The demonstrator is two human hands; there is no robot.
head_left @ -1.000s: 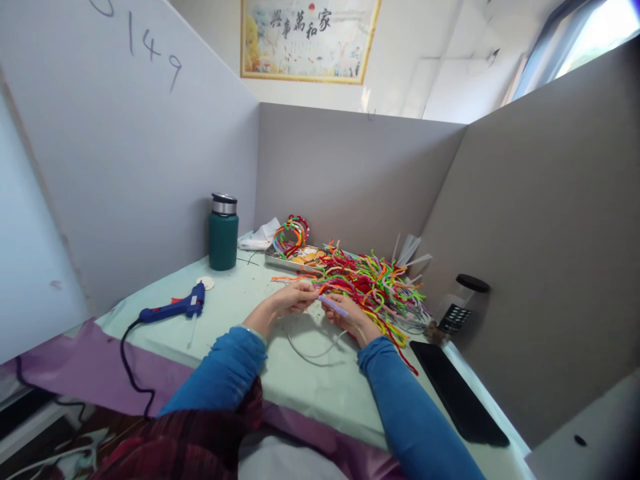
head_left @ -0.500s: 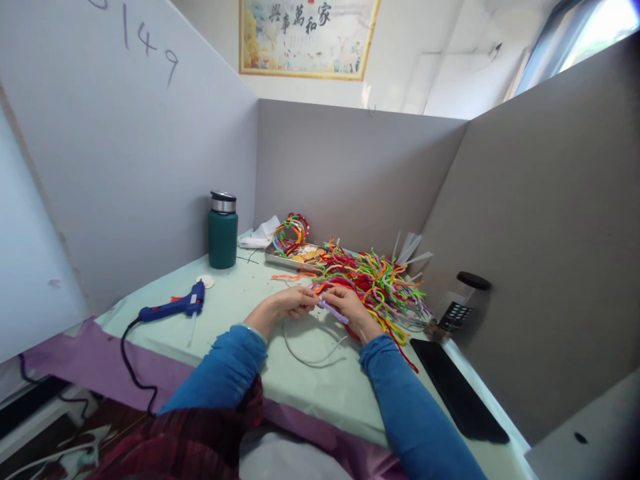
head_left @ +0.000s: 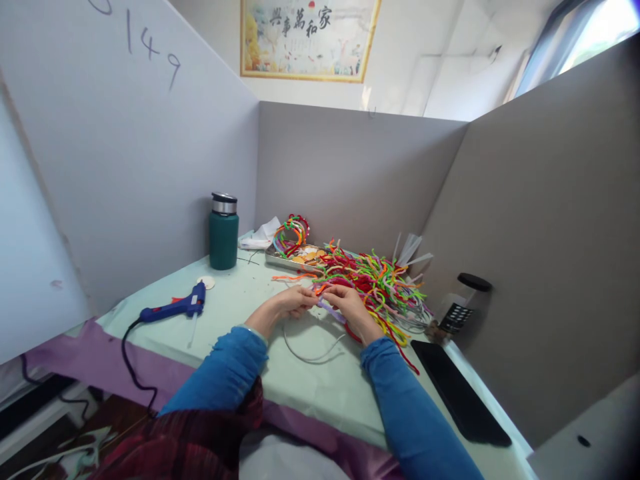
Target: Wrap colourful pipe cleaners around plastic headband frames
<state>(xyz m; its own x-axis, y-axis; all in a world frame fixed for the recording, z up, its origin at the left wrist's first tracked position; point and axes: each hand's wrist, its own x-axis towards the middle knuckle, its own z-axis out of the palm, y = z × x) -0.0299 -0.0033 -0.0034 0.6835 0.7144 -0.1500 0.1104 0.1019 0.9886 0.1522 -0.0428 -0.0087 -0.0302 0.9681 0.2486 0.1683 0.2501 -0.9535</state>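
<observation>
My left hand [head_left: 289, 301] and my right hand [head_left: 349, 303] meet over the pale green table [head_left: 235, 307], fingers pinched together. Between them runs a lilac pipe cleaner [head_left: 331, 311], which the right hand grips; the left hand pinches its end together with a thin pale hoop [head_left: 306, 352] that curves down toward me on the table. Just beyond my hands lies a heap of coloured pipe cleaners [head_left: 373, 283].
A blue glue gun [head_left: 174, 309] with a black cord lies at the left, a green flask [head_left: 223, 232] behind it. A metal tray [head_left: 295, 256] with wrapped hoops stands at the back. At the right are a black flat slab [head_left: 457, 393] and a black-lidded jar [head_left: 457, 307]. Grey partitions enclose the table.
My right hand has moved up and left to meet the left hand, bringing the lilac pipe cleaner with it. The left hand has stayed almost still.
</observation>
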